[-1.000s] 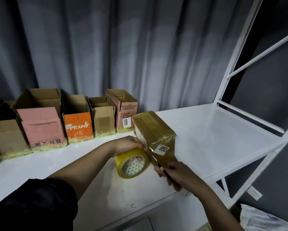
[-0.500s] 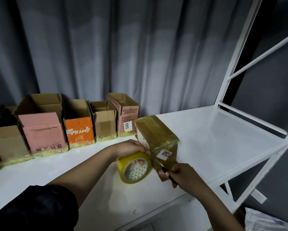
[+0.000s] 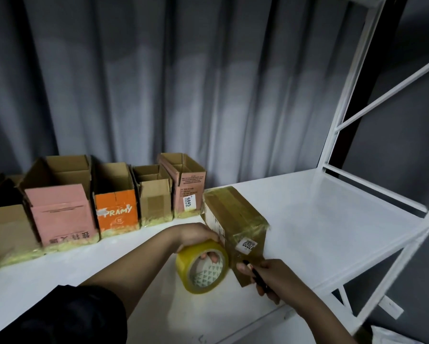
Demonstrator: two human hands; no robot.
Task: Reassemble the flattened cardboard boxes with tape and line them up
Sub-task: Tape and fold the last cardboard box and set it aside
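- Gripping one yellow tape roll (image 3: 202, 268), fingers curled through its core, the left hand (image 3: 196, 235) holds it against the near side of a brown taped box (image 3: 235, 219) at the white table's (image 3: 320, 219) centre.
- At the box's 5 o'clock corner, the right hand (image 3: 274, 278) pinches one thin dark tool (image 3: 255, 275), its tip touching the cardboard below a "7020" label (image 3: 247, 245).
- At 10 o'clock, at least five open boxes stand in one row: plain brown (image 3: 7, 229), pink (image 3: 62, 214), orange (image 3: 116, 212), small brown (image 3: 155, 197), and pink-brown marked "6845" (image 3: 188, 192).
- One grey curtain (image 3: 158, 83) hangs behind; one white rack frame (image 3: 352, 95) rises at 2 o'clock.
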